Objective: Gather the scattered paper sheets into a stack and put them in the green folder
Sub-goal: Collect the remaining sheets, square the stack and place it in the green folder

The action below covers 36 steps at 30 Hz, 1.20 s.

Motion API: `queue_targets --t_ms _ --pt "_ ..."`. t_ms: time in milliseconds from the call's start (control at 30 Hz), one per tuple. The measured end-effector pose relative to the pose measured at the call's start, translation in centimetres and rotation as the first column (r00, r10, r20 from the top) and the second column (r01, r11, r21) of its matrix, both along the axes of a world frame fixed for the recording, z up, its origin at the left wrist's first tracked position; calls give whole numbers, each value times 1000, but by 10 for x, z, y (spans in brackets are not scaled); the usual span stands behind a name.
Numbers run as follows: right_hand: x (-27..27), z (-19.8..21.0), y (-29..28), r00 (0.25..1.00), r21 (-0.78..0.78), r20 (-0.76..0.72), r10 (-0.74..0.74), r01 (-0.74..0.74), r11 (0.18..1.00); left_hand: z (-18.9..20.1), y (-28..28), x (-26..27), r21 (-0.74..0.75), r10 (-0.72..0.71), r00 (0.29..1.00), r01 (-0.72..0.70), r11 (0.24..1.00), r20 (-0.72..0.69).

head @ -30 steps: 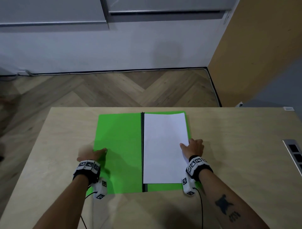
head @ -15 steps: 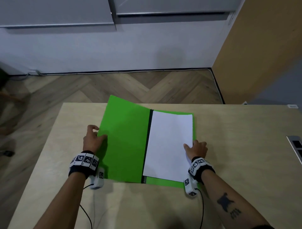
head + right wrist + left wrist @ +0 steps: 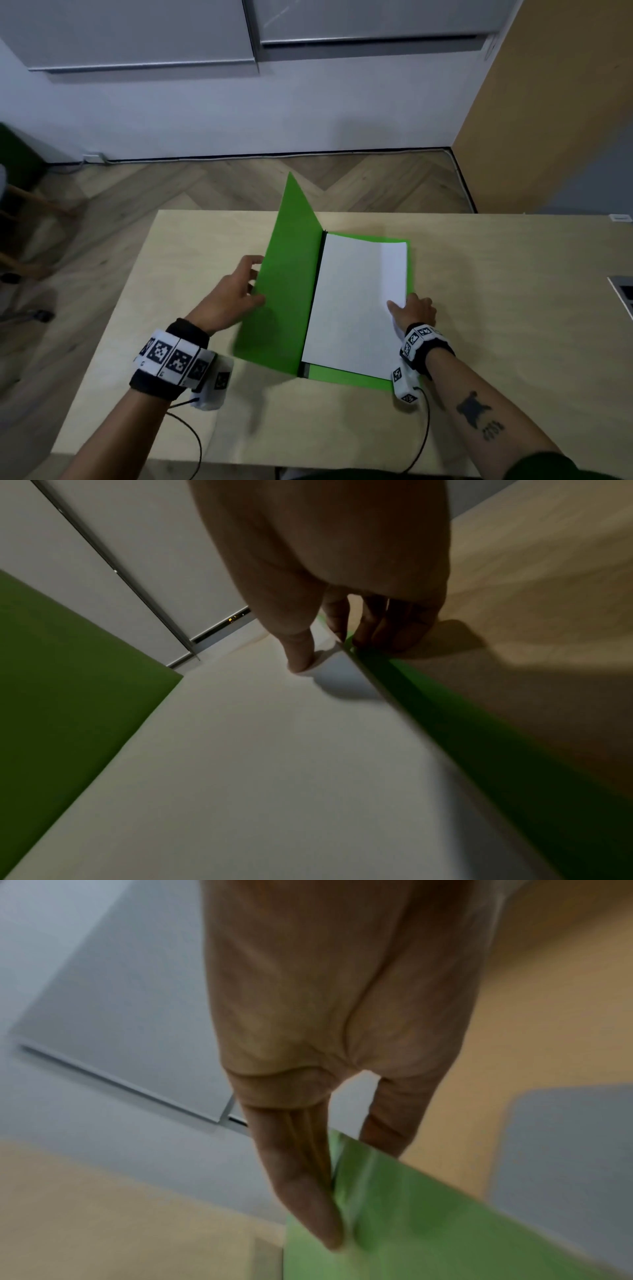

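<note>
The fingers point(image 3: 301, 1191) of the left hand point(image 3: 233, 298) lie straight and together against the outer face of the green folder point(image 3: 291, 291)'s raised left cover, with the thumb on its inner face, so the cover's free edge is pinched between them. That forearm reaches forward from the near edge of the surface point(image 3: 513, 308), wrist lifted clear of it, and the cover stands tilted up from the folder's dark spine. The right hand point(image 3: 416, 310) sits at the folder's right edge, low and palm down, wrist close to the surface. Its thumb presses on the top of the paper stack point(image 3: 356, 301), while the other fingers point(image 3: 387, 626) curl down over the stack's right edge onto the green back cover and the surface beside it. The white stack lies inside the folder on the back cover, right of the spine, with a narrow green margin showing along its near and right sides.
</note>
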State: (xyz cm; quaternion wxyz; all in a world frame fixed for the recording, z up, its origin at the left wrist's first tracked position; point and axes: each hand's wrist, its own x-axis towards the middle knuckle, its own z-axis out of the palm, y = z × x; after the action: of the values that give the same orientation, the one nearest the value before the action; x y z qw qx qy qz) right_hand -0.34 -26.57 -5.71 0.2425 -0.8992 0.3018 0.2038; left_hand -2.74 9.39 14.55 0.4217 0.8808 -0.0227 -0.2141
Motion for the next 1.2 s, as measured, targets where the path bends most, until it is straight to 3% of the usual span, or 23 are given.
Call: queue_targets --t_ms 67,167,300,500,833,1067,1200 --pt "0 -1 1 1000 25 6 6 -6 1000 7 -5 -17 54 -107 994 108 993 -22" --pt "0 -3 4 999 80 39 -24 21 997 12 -18 -34 167 -218 973 203 965 74" --pt "-1 -3 5 997 122 70 -14 5 993 6 -41 -40 84 -270 949 259 962 162" --pt "1 0 8 991 154 117 64 -82 985 -15 -77 -36 74 -415 895 408 910 161" --pt "-1 -4 23 980 241 177 94 -136 961 -45 -109 -12 38 -477 874 475 879 96" --pt "-4 -2 29 942 381 328 -73 -62 922 -72 -143 -22 230 -555 825 523 821 106" --pt "0 -5 30 954 487 278 -112 -39 873 -95 -160 -25 299 -521 849 476 827 90"
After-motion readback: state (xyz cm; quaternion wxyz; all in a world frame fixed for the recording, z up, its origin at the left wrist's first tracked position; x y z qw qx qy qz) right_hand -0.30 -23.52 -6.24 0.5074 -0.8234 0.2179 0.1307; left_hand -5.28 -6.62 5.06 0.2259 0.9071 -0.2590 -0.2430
